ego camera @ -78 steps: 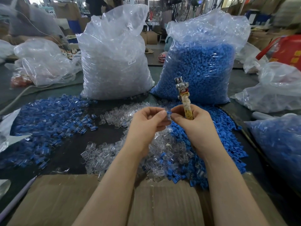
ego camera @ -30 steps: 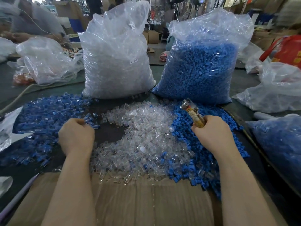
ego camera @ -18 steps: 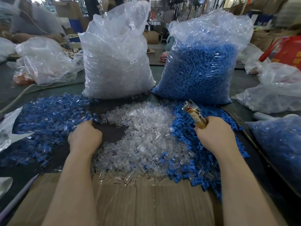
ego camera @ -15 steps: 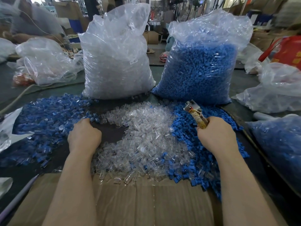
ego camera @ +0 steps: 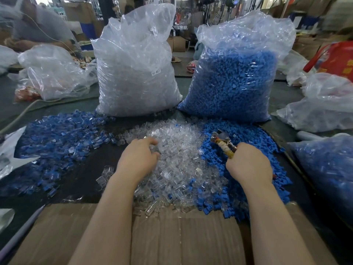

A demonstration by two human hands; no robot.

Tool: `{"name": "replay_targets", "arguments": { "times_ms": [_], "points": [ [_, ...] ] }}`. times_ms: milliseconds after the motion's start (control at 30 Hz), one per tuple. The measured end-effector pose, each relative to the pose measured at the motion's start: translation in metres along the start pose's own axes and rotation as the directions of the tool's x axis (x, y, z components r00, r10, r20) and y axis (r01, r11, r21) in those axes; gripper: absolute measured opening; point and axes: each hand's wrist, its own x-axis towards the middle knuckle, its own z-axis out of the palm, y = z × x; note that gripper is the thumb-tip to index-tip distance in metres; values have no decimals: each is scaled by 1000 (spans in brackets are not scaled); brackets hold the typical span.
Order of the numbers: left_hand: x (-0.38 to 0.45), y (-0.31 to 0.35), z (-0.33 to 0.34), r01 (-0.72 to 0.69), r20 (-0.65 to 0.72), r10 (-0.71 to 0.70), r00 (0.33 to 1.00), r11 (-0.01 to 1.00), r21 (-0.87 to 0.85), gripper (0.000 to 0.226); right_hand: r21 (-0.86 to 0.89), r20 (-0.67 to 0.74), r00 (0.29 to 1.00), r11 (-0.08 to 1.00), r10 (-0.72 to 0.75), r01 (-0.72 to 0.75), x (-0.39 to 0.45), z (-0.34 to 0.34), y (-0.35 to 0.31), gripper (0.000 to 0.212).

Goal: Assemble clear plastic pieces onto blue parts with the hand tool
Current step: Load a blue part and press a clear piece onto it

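Centrally, the left hand (ego camera: 138,159) is laid on the near-left edge of the clear plastic pieces (ego camera: 179,163), fingers curled down into the heap; whether a piece is pinched cannot be told. The hand tool (ego camera: 224,144) is gripped by the right hand (ego camera: 248,165), fingers wrapped round its handle, its metal head held over the blue parts (ego camera: 254,142) heaped just right of the clear pile
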Motion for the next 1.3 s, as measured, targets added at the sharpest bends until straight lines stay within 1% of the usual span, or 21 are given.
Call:
{"name": "replay_targets", "arguments": {
  "times_ms": [133, 200, 267, 367, 433, 500, 567, 633, 800, 867, 967, 1033, 1067, 1100, 1133, 1200, 1233, 1267, 1300],
  "points": [
    [0, -3, 1, 46, -44, -49, 998, 996, -70, 13, -14, -19, 999, 999, -46, 46, 0, 3, 1, 11],
    [0, -2, 3, 52, -45, -54, 998, 997, -54, 12, -11, -28, 998, 999, -48, 48, 0, 3, 2, 11],
    [0, -1, 2, 44, -63, -48, 997, 997, -67, 7, -1, -46, 998, 999, -50, 50, 0, 4, 3, 12],
    [1, -2, 1, 56, -107, -68, 992, 992, -111, 12, 13, -75, 996, 998, -56, 57, -1, 5, 3, 12],
    [2, -2, 2, 70, -85, -77, 993, 994, -84, 7, 20, -84, 995, 998, -54, 56, 0, 5, 3, 16],
    [3, -2, 3, 86, -23, -87, 996, 996, -23, 19, 28, -102, 994, 998, -45, 48, 1, 6, 3, 18],
    [4, -3, 2, 96, 5, -96, 995, 994, -43, 16, 50, -119, 992, 998, -32, 38, 2, 7, 3, 19],
    [3, -4, 1, 106, -6, -107, 994, 989, -106, 8, 69, -131, 991, 997, -29, 39, 2, 7, 3, 20],
    [0, -6, 0, 110, -48, -121, 991, 975, -192, 17, 84, -179, 982, 994, -61, 77, 3, 6, 2, 16],
    [-1, -6, -1, 112, -86, -140, 986, 956, -272, 19, 123, -193, 980, 990, -47, 71, 4, 5, 2, 18],
    [-1, -3, -4, 96, -144, -185, 972, 874, -476, 15, 211, -228, 974, 975, -16, 65, 5, 3, 2, 17],
    [-1, 1, -6, 86, -119, -204, 972, 778, -623, 5, 266, -240, 971, 961, -9, 74, 6, 1, 0, 18],
    [-1, 2, -7, 88, -95, -199, 975, 746, -660, 4, 288, -242, 970, 954, -14, 86, 6, 0, -1, 19],
    [-1, 3, -6, 94, -83, -193, 978, 752, -652, 5, 307, -245, 969, 946, -23, 100, 6, -1, -2, 19],
    [0, 3, -5, 99, -83, -180, 980, 806, -584, 5, 321, -249, 968, 940, -32, 113, 6, -1, -3, 20],
    [1, 1, -1, 110, -71, -138, 988, 943, -314, 6, 333, -257, 965, 934, -45, 132, 5, -1, -4, 21],
    [0, 1, 0, 119, -55, -133, 990, 969, -216, 10, 334, -257, 965, 933, -51, 138, 5, -1, -4, 22],
    [0, 1, 1, 123, -36, -131, 991, 976, -181, 15, 334, -255, 965, 932, -56, 142, 4, -1, -4, 22],
    [1, 1, 1, 125, -19, -131, 991, 973, -192, 18, 334, -253, 965, 931, -63, 148, 4, -1, -5, 22]
  ]
}}
